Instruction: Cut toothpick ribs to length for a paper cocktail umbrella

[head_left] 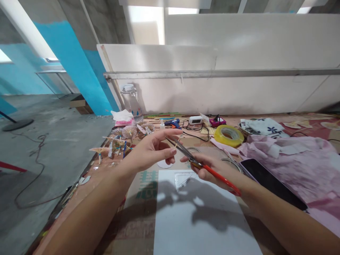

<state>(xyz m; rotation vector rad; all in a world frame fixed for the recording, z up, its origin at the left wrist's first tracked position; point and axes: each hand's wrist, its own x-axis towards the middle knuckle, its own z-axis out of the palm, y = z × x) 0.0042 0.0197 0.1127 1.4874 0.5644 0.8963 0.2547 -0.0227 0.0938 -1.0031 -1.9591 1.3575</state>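
My right hand [212, 164] holds scissors [196, 162] with red handles, their blades pointing up and left toward my left hand. My left hand [156, 147] is raised over the work surface, its index finger and thumb curved toward each other. A short, thin pale stick [177, 142] spans the gap between those fingertips and crosses the scissor blades. Beneath the hands lies a white paper sheet [202, 219] with a clear ruler-like piece [183, 180] on it. A white paper disc [165, 164] shows just below my left hand.
Small paper umbrellas [129, 132] stand at the left, near a clear jar [131, 101]. A blue glue gun [172, 123] lies at the back. Rightward are a yellow tape roll [228, 135], a phone [273, 184] and pink cloth [294, 159]. A white panel [186, 94] rises behind.
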